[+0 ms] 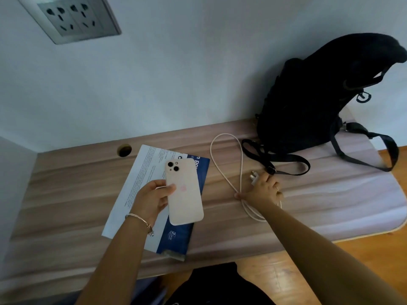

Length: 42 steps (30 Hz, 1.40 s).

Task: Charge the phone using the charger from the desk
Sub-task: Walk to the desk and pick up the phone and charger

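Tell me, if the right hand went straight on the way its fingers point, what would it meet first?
Probably the black strap of the backpack, just past the right hand, which grips the white charger; depth is unclear.

A paper (136, 186) lies on the surface (66, 194), the phone (185, 194) over it. Right of the paper lies the charger (253, 175), farther right the backpack (308, 102); behind the paper, the wall socket (70, 18).

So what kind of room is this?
Probably a bedroom or study corner: a wooden desk against the wall, a wall socket above it, and a black backpack resting on the desk.
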Each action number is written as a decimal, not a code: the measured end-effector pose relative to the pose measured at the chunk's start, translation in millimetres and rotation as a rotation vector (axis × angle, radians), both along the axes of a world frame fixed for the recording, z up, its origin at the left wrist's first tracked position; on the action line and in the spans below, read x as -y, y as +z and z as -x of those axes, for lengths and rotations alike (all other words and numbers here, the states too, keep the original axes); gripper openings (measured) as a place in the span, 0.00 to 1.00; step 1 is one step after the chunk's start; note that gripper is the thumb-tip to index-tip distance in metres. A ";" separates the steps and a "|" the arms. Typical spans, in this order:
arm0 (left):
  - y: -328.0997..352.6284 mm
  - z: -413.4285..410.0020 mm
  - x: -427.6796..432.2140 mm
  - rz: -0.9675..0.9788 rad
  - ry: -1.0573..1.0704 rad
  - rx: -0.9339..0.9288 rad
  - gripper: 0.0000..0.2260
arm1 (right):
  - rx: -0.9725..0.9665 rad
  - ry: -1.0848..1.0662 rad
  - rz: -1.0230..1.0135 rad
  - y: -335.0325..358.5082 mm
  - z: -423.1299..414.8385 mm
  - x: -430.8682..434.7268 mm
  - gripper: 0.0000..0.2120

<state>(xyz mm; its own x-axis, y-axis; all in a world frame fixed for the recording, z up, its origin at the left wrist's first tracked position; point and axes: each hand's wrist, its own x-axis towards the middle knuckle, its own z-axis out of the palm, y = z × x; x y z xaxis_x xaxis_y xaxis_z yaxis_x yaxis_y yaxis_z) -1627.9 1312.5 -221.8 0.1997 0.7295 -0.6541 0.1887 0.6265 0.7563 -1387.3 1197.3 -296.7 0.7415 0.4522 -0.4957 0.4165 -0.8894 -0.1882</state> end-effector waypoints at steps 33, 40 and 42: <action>4.0 -0.7 7.2 0.036 -0.053 0.039 0.08 | -0.221 -0.031 -0.301 -1.2 -12.9 35.7 0.08; 8.6 -3.4 2.2 0.032 -0.096 0.061 0.06 | -0.772 -0.523 -0.690 18.7 -8.3 28.3 0.03; 9.9 -5.5 1.0 0.043 -0.107 0.074 0.06 | -0.934 -0.593 -0.737 25.8 -6.0 28.2 0.02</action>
<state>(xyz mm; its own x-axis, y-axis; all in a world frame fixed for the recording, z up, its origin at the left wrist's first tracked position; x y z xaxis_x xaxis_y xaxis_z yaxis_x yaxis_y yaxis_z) -1622.4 1311.5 -211.8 0.3233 0.6730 -0.6652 0.2009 0.6381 0.7433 -1381.3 1169.1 -270.9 0.4354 0.5620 -0.7033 -0.5447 -0.4576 -0.7028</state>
